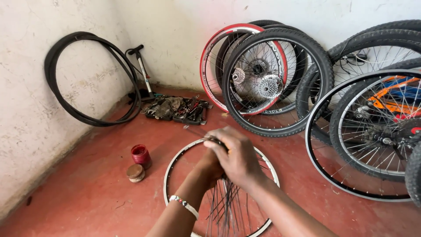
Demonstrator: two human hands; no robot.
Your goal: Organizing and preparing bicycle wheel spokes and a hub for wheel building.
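Red tin (pixel 140 154) left of rim (pixel 172 169) | left hand (pixel 211 163), right hand (pixel 237 156) clamped together on spokes (pixel 226 206)

Red floor (pixel 87 193), scuffed paler in patches. Off-white wall (pixel 35 109), stained with grey blotches. Black tyre (pixel 94 79) against it, black-handled pump (pixel 142 72) with a silver shaft alongside. Small jar (pixel 141 154), deep red; brown round lid (pixel 135 172) just beside. Silver rim (pixel 173 166) on the floor, thin black spokes (pixel 226 206) fanning inside. White beaded bracelet (pixel 185 205) with dark specks. Red-and-white rim (pixel 210 61) against the far wall, black knobbly tyre (pixel 280 81) in front, silver cogs (pixel 269 86) glinting at its centre. Orange and blue frame (pixel 394 94) behind silver spokes on the right, touches of red. Dark, greasy grey-black tools (pixel 177 109) in a heap.
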